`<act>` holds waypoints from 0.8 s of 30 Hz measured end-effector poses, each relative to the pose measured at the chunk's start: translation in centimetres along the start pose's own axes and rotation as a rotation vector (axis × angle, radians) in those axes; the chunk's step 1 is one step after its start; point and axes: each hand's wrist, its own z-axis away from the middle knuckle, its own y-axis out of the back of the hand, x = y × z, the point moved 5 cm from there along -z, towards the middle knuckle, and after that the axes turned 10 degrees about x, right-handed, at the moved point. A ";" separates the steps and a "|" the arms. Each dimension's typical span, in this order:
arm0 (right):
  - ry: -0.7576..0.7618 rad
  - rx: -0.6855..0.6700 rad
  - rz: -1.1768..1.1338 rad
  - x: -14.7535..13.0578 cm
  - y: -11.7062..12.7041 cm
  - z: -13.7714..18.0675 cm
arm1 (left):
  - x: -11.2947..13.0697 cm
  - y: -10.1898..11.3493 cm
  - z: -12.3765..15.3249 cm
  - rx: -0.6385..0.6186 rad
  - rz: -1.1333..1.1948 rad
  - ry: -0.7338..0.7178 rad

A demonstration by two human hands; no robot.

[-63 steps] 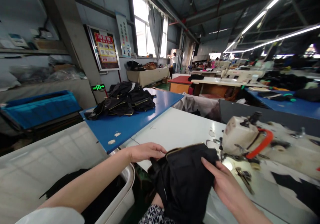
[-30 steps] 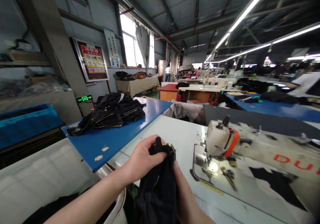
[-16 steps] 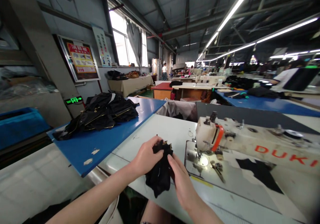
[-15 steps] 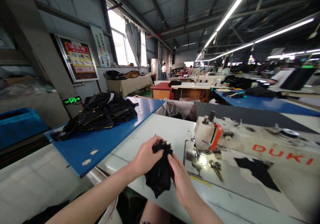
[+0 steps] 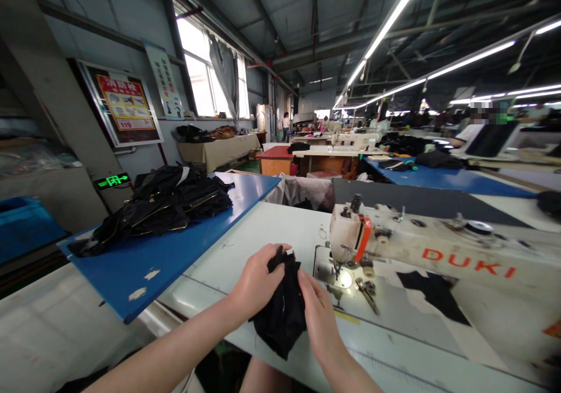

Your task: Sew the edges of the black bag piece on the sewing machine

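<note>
A small piece of black fabric hangs between my hands over the front edge of the white sewing table. My left hand grips its upper left side, thumb on top and fingers folded behind. On the right side, my right hand pinches the cloth's edge between thumb and fingers. A pale bit shows at the top of the fabric, too small to name. Just right of my hands stands the white sewing machine, its lamp shining on the needle plate.
Black garments with gold zippers are piled on the blue table to the left. Black cut fabric lies under the machine arm. A grey cloth-lined bin sits behind the table. Farther back are other workstations and people.
The fabric has been turned and spread slightly, its lower end hanging a little lower. Both hands keep hold of it. The whole view has shifted a little to the right.
</note>
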 end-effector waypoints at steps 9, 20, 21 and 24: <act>-0.276 0.167 -0.286 1.9 1.0 -0.4 | 1.9 -1.9 -0.1 -0.058 -0.062 -0.090; -0.455 0.144 -0.354 4.4 2.2 -0.6 | -0.2 -3.7 -0.5 -0.181 -0.109 -0.018; -0.413 0.152 -0.304 4.2 2.7 -0.7 | -0.9 -3.9 -0.4 -0.184 -0.096 0.006; -0.359 0.167 -0.201 3.9 3.7 -0.9 | -2.1 -4.5 0.0 -0.188 -0.061 0.062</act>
